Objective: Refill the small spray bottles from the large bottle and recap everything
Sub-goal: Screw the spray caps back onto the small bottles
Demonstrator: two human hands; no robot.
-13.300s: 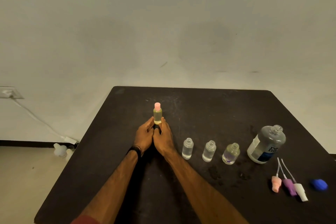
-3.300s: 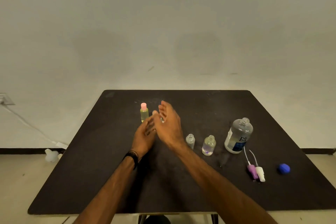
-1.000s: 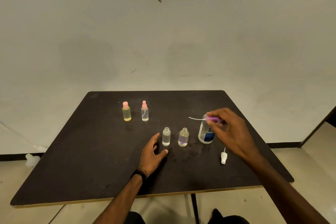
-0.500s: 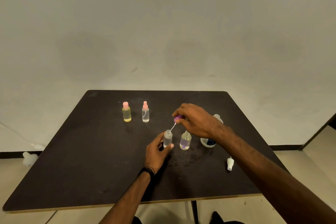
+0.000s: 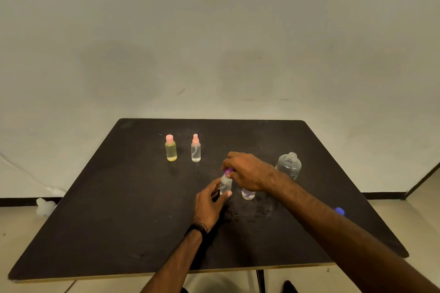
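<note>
My left hand (image 5: 209, 202) grips a small clear bottle (image 5: 225, 184) standing mid-table. My right hand (image 5: 247, 170) holds a purple spray cap (image 5: 228, 170) right on that bottle's neck. Beside it to the right stands another small bottle (image 5: 248, 194) with purple at its base, its top hidden by my right hand. The large clear bottle (image 5: 288, 165) stands uncapped behind my right wrist. Two capped bottles stand farther back: a yellow bottle (image 5: 170, 148) with a pink cap and a clear spray bottle (image 5: 195, 148) with a pink sprayer.
A blue cap (image 5: 339, 210) lies near the right edge of the dark table (image 5: 107, 209), partly hidden by my right forearm. A wall stands just behind the table. A white object (image 5: 45, 206) and a cable lie on the floor at left.
My right hand lowered the purple spray cap, its tube now down inside the small bottle. My left hand closed around that bottle. The white sprayer is now hidden behind my right forearm.
</note>
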